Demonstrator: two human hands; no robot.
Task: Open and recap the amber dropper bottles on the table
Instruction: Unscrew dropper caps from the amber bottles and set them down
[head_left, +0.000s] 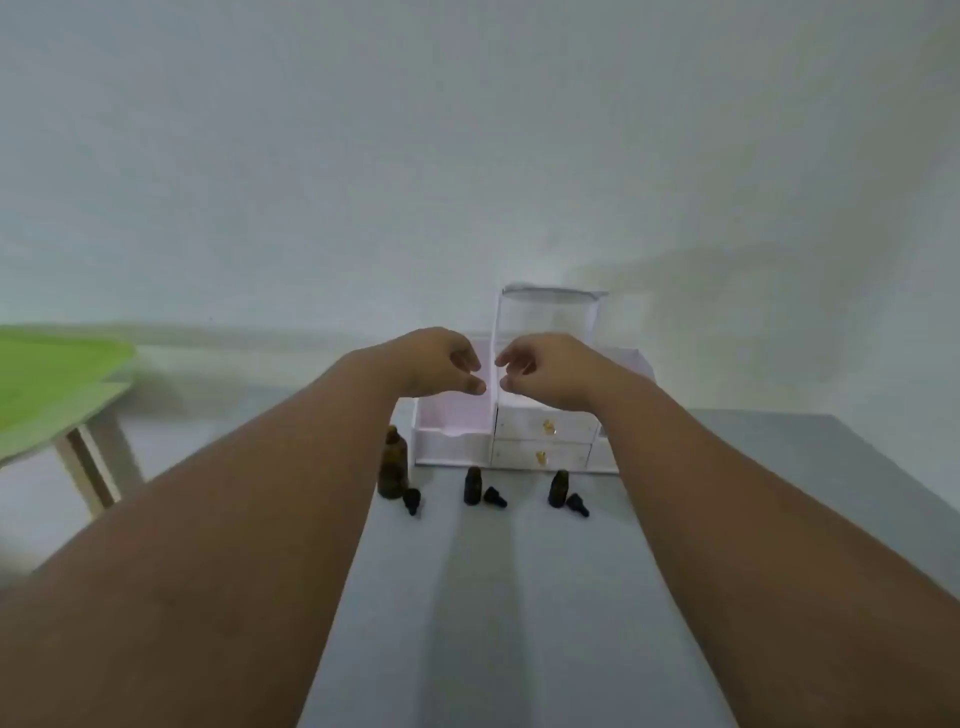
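Three amber dropper bottles stand uncapped in a row on the grey table (498, 597): a tall one (393, 467) at the left, a small one (472, 486) in the middle, another small one (558, 488) at the right. A black dropper cap lies beside each: left cap (411, 501), middle cap (494, 496), right cap (577, 505). My left hand (441, 364) and my right hand (545, 369) are raised well above and behind the bottles, fingertips nearly meeting, fingers loosely curled and holding nothing.
A white and pink organizer (540, 436) with two small drawers and a clear upright box on top stands behind the bottles, against the pale wall. A green table (57, 384) on wooden legs is at the left.
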